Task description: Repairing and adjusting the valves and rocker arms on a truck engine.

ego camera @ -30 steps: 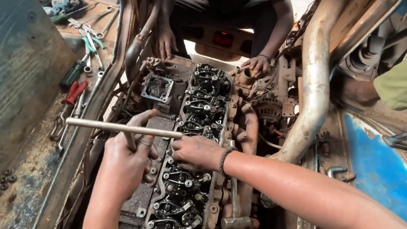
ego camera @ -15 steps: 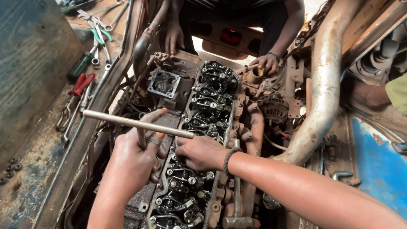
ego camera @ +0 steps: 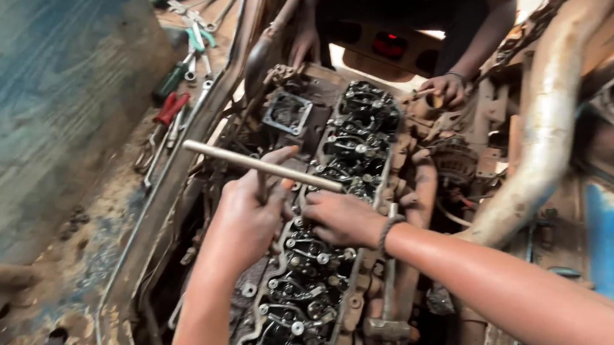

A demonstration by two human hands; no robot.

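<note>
Here, head view only.
L hand [ego camera: 248, 215]: fingers clamped on T-handle wrench [ego camera: 263, 166], bar level, shaft down into the cylinder head [ego camera: 313, 269].
R hand [ego camera: 340, 218]: fingers together, pressed on rocker gear beside shaft; grip unclear.
Progress: cover off, rockers exposed, fasteners appear mid-work; remainder can't tell.
Other person: hand [ego camera: 444, 88] resting at far end.
Spare tools [ego camera: 180, 95]: on the left ledge.
</note>
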